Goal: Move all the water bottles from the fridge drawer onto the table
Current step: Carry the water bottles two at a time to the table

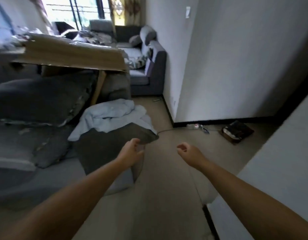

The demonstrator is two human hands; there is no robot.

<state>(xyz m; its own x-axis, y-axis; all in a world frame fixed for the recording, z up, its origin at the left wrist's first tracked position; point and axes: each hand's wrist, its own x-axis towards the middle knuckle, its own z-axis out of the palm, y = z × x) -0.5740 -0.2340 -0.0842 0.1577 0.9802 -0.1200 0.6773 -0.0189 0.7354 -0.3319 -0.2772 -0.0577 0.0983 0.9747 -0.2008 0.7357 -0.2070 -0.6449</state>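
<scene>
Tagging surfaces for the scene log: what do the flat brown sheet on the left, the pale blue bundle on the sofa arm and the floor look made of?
Brown sheet: looks like corrugated cardboard, matte, with torn ragged edges and a folded flap.
Pale blue bundle: soft cloth, crumpled in loose folds; whether towel or garment cannot be told.
Floor: smooth beige with a faint sheen, possibly tile or vinyl; blur leaves it open.

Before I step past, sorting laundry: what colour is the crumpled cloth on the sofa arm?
Pale blue cloth, head view.
</scene>
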